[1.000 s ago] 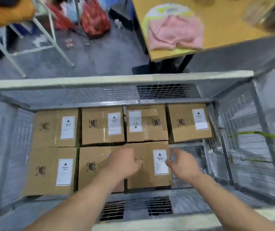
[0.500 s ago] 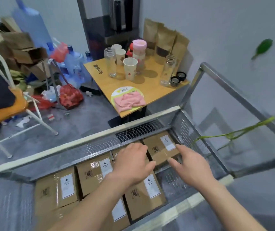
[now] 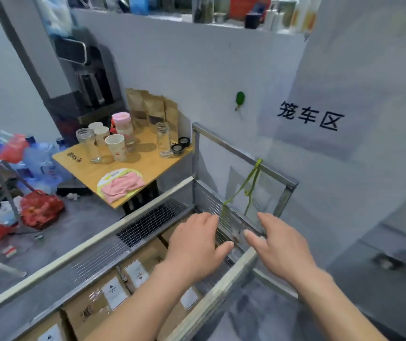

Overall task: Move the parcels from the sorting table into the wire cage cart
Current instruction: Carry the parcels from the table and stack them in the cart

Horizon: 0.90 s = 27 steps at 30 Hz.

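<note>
The cage cart is seen running from 7 o'clock up to 2 o'clock of the view, its floor lined with parcels, each bearing a white label; at least 4 labels can be counted, the rest being hidden by the arms. A yellow side table with cups and a pink cloth is seen at 11 o'clock, beyond the cart's far rail. The left hand and right hand are held flat and spread above the cart's near corner, nothing being gripped in either. Compared with 1 second ago, the view has been lifted from straight down into the cart toward the wall, and both hands have been raised clear of the last parcel. That parcel is judged delivered, and a return to the sorting table, not in view, is judged next.
</note>
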Available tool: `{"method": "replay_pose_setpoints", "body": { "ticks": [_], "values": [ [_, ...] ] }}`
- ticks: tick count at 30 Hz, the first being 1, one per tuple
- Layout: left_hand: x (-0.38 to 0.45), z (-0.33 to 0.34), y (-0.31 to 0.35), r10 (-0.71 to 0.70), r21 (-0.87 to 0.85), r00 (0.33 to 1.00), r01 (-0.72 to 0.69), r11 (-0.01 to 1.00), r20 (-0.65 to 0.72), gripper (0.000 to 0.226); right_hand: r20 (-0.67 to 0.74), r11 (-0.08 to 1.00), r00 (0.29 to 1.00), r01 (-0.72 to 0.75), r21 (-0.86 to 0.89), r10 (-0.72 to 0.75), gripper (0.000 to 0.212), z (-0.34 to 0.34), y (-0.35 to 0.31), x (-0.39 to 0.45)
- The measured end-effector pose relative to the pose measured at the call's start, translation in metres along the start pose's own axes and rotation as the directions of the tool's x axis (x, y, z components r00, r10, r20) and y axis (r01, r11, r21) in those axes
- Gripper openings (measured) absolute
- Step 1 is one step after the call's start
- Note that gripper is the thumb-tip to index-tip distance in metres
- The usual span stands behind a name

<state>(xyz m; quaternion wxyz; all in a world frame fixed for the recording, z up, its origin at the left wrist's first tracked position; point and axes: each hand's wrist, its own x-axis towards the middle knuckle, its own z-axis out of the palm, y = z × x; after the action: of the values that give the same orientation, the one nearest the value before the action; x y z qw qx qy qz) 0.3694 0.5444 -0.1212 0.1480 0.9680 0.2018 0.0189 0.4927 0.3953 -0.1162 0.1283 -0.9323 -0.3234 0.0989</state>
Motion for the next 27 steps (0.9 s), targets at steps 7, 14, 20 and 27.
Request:
{"method": "replay_pose_setpoints", "body": {
  "ticks": [7, 14, 20, 27],
  "values": [
    [-0.009, 0.004, 0.087, 0.165, 0.009, 0.986, -0.165, 0.986, -0.038, 0.070, -0.091, 0.991, 0.987, -0.131, 0.020, 0.132, 0.066, -0.040, 0.065, -0.065],
    [-0.012, 0.002, 0.153, 0.371, -0.010, 0.928, -0.372, 0.928, -0.023, 0.072, -0.210, 0.947, 0.924, -0.319, 0.038, 0.319, 0.073, -0.068, 0.110, -0.131],
    [-0.022, 0.006, 0.196, 0.561, -0.022, 0.828, -0.561, 0.828, 0.015, 0.073, -0.273, 0.850, 0.811, -0.525, 0.050, 0.517, 0.072, -0.081, 0.124, -0.198],
    [-0.052, 0.015, 0.231, 0.745, -0.074, 0.664, -0.741, 0.667, 0.068, 0.074, -0.318, 0.689, 0.639, -0.722, 0.069, 0.701, 0.070, -0.079, 0.116, -0.279]
  ]
}}
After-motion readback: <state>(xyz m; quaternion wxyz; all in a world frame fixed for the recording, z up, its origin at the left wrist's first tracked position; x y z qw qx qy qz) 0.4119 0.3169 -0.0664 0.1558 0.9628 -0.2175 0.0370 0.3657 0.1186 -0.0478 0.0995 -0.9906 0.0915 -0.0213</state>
